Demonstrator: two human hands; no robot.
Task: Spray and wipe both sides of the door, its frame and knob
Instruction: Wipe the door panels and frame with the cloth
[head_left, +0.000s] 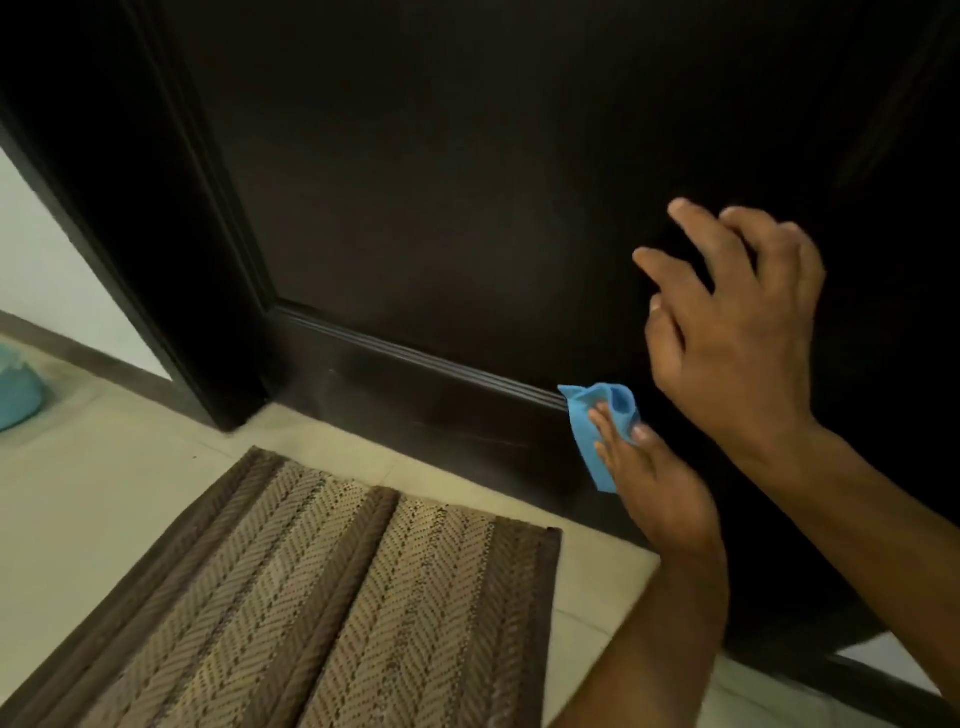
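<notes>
- Head view: a blue cloth (597, 431) is pinched by the left hand (660, 493) against the door (467, 208)'s bottom edge.
- The right hand (737, 332) is held spread, fingers loose, before the door.
- A striped mat (311, 597) lies on the floor (78, 493) beside the door.

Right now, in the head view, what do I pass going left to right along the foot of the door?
teal object → door frame → blue cloth → right hand. The mat and the left hand, which holds the cloth, overlap others, so they are left out.
</notes>
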